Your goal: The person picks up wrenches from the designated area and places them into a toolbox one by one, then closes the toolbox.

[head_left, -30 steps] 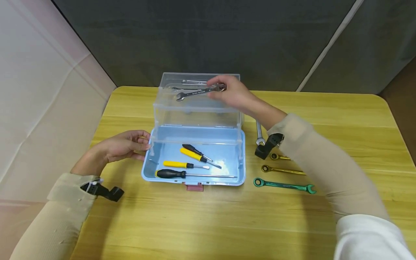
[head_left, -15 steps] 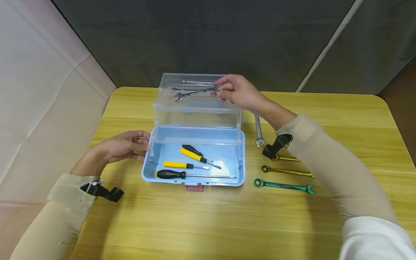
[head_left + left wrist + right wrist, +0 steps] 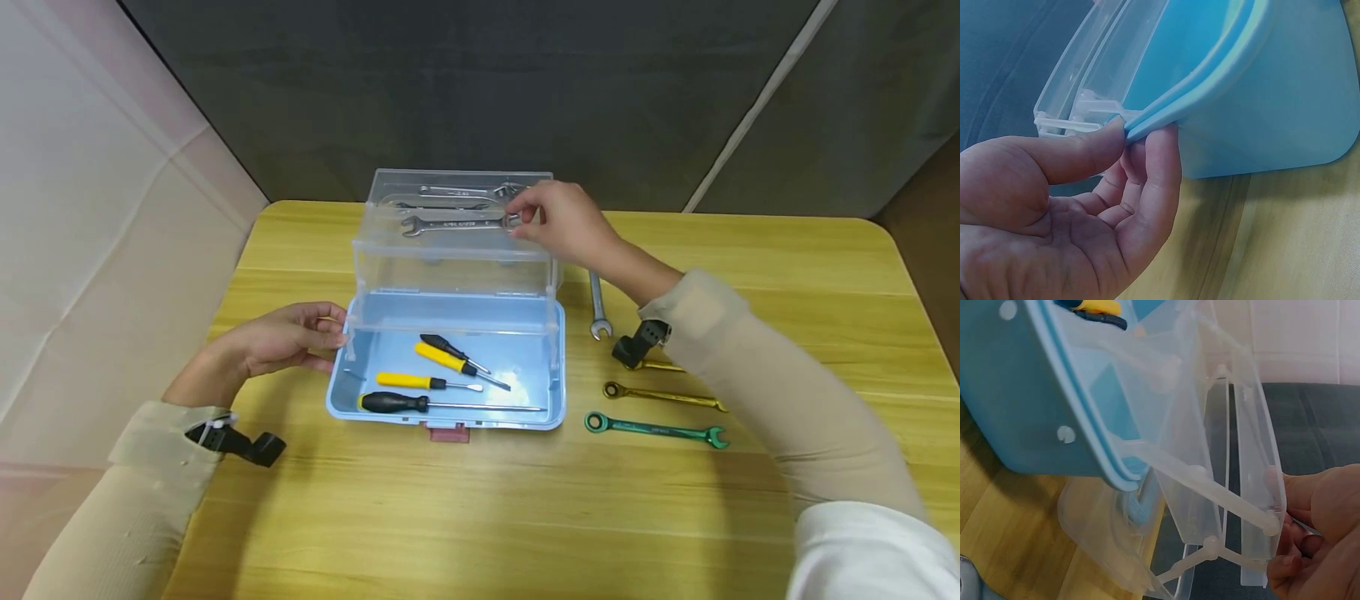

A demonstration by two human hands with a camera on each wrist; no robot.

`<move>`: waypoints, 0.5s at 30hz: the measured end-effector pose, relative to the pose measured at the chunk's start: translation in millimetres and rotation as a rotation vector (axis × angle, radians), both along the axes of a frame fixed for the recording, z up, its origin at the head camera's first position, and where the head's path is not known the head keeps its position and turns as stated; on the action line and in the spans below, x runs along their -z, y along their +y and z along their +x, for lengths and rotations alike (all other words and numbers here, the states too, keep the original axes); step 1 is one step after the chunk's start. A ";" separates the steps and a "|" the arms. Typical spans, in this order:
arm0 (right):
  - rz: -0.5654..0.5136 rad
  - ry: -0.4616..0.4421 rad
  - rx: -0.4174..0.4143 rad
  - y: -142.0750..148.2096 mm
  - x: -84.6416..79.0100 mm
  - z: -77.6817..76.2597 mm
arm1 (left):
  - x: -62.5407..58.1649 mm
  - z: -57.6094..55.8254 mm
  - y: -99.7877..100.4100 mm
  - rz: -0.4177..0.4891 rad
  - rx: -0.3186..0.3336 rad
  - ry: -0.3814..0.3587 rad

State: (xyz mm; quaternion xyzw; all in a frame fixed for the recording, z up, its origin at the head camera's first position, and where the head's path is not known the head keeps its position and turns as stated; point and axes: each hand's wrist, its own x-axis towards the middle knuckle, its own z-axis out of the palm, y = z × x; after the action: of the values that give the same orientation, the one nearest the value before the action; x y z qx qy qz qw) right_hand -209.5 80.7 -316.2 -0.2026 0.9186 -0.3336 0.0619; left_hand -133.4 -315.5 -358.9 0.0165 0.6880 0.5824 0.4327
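Note:
My left hand pinches the left rim of an open light blue toolbox; the left wrist view shows thumb and fingers on the rim. My right hand is at the right end of the raised clear tray. Its thumb and index finger pinch the right end of a silver open-end wrench, which lies level along the tray. Behind it are another silver wrench and a silver adjustable wrench. In the right wrist view the right fingertips are at the tray wall, the wrench hidden.
Several screwdrivers lie inside the toolbox, among them a long black one and a yellow one. Right of it on the wooden table lie a silver wrench, gold ratchet wrenches and a green ratchet wrench.
My right hand has shifted slightly right and lowered the silver wrench's right end, so the wrench has gone from tilted to level in the tray. The left hand has stayed on the rim.

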 end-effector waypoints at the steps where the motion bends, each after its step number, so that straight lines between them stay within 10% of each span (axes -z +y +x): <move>1: 0.005 0.006 0.001 0.1 0.9 0.0 | 0.0 -0.1 0.1 0.000 -0.001 0.000; 15: 0.013 0.061 -0.003 1.5 4.2 -0.5 | 0.0 -0.6 -0.7 0.001 -0.005 -0.006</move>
State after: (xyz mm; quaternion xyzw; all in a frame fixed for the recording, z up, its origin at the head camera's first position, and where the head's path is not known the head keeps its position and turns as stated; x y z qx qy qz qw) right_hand -210.0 82.2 -320.3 -0.2137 0.9220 -0.3210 0.0355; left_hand -133.9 -316.2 -358.8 0.0133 0.6864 0.5840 0.4331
